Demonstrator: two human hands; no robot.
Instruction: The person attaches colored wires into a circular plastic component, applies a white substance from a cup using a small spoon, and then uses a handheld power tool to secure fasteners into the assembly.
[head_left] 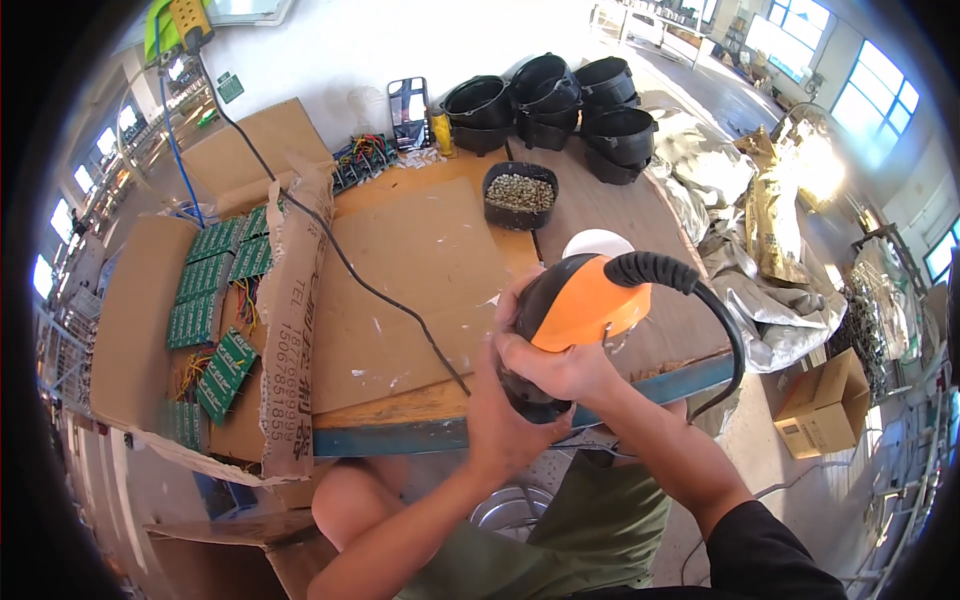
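Observation:
Above the table's front edge I hold an orange-and-black corded device (585,312), like a power tool; its exact kind is unclear. My left hand (505,425) is closed round its dark lower end. My right hand (565,370) grips its side below the orange shell. A thick black cord (738,340) leaves the shell through a ribbed sleeve and curves down past the table edge. Beyond the device, a white rounded part (598,242) shows, partly hidden. Farther back stands a black tub (487,210) full of small metal pieces, perhaps screws.
At left, an open carton (290,360) holds green circuit boards (195,300) with wires. A flat cardboard sheet (410,270) covers the tabletop, with a thin black cable across it. Black bowls (545,85), a phone (409,112) and wire bundles (362,160) line the back. Sacks (760,300) lie at right.

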